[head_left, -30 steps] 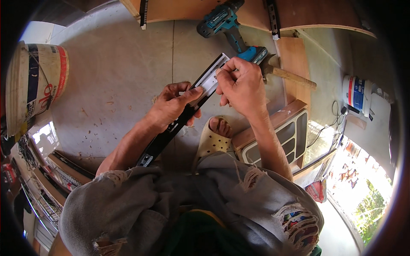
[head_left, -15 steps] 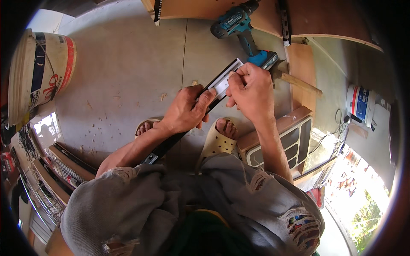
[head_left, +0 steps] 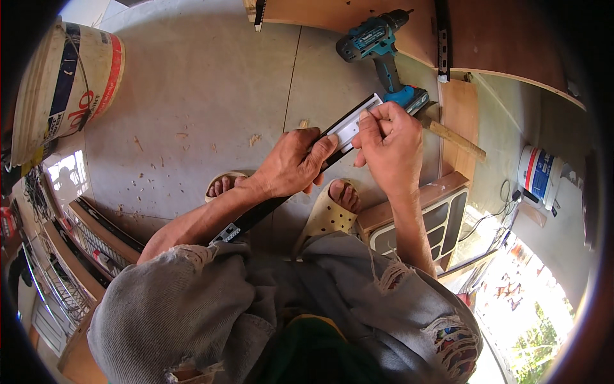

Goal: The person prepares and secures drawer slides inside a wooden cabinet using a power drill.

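Rail (head_left: 347,131), dark along its edge with a pale metal face, slants above the floor (head_left: 204,77) and sandals (head_left: 329,216); the left hand (head_left: 295,160) grips it, while the right hand (head_left: 390,137) has curled fingers at the upper end, whether pinching or only pressing I cannot tell. Should the left thumb's hold slacken under a push, the rail could twist or drop onto bare toes. A careless swing rightward might also knock its tip against the drill (head_left: 384,54).
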A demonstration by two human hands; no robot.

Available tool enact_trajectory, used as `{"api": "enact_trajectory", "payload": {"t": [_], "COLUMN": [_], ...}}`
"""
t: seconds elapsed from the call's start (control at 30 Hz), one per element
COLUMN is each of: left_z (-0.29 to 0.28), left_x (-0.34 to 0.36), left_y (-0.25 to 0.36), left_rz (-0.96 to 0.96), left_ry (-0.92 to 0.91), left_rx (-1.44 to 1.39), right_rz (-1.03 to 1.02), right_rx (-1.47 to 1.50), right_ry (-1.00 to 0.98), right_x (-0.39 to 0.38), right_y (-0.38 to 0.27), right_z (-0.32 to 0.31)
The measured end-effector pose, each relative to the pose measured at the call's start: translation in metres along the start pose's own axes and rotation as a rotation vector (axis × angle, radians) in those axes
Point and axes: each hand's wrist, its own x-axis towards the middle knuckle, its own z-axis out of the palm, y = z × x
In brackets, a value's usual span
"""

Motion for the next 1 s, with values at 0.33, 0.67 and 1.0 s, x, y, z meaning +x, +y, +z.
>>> {"api": "enact_trajectory", "payload": {"t": [0.33,0.67,1.0], "left_z": [-0.003,-0.005,-0.007], "left_x": [0.001,0.002,-0.002], "left_y": [-0.004,-0.001,0.01], "left_rz": [0.079,0.066,0.005], "left_ry": [0.021,0.025,-0.046], "left_rx": [0.025,-0.079,-0.134], "right_rz": [-0.104,-0.225,-0.057], "right_rx": [0.04,-0.015,-0.056], "right_ry": [0.082,0.013,-0.229], "right_x": [-0.007,0.009,0.041], "right_y": [0.016,0.023,0.014], "right_z": [0.004,-0.02,-0.051]}}
